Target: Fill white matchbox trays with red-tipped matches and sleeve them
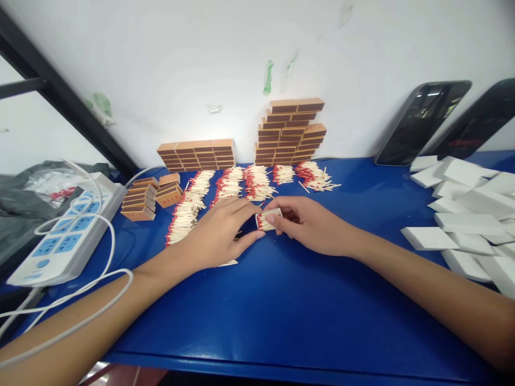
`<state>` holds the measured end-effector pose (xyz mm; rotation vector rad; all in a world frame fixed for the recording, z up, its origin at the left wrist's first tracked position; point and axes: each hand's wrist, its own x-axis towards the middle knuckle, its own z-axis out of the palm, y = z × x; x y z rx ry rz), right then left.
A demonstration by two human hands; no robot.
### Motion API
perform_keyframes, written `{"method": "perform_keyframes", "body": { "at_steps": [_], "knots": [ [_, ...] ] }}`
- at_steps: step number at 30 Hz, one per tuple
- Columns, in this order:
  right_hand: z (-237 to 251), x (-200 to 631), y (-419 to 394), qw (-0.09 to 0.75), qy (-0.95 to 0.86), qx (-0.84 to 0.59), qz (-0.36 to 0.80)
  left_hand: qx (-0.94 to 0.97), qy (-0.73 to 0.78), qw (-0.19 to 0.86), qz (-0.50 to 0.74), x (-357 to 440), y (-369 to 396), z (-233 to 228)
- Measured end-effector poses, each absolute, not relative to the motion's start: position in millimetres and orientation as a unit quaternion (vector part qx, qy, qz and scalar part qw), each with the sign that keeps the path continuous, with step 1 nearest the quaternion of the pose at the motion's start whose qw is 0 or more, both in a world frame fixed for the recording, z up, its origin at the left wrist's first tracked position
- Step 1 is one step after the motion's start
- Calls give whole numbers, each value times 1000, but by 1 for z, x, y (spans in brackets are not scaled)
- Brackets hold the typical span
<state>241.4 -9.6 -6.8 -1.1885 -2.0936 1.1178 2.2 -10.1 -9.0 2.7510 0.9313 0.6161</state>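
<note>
Two bare arms reach in from the bottom over the blue counter [281, 316]. In the middle, the right hand [309, 222] holds a small tray [269, 219] full of red-tipped matches. Its fingers [277, 217] are curled around the tray, thumb on top. The left hand [219, 233] is just beside it. Its fingers are partly open, and its fingertips touch the left end of the tray. A few loose matches lie under this hand.

Behind the hands, heaps of matches [229, 185] lie in a row on the counter. At the back, brown boxes [287, 134] are stacked against the white wall, with a lower stack [197, 154] to the left. More small brown boxes [151, 197] sit near the left end.

On the far left is a white power strip [66, 236] with a white cord [80, 300] looping over the left arm. On the right lie many white sleeves [466, 214]. Two dark phones [422, 120] lean on the wall.
</note>
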Motion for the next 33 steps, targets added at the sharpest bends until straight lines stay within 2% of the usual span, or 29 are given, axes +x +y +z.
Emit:
{"method": "perform_keyframes", "body": {
  "at_steps": [33],
  "knots": [
    [-5,241,-11,235,-767,-440,404,925,314,87,197,3,-10,-7]
  ]
}}
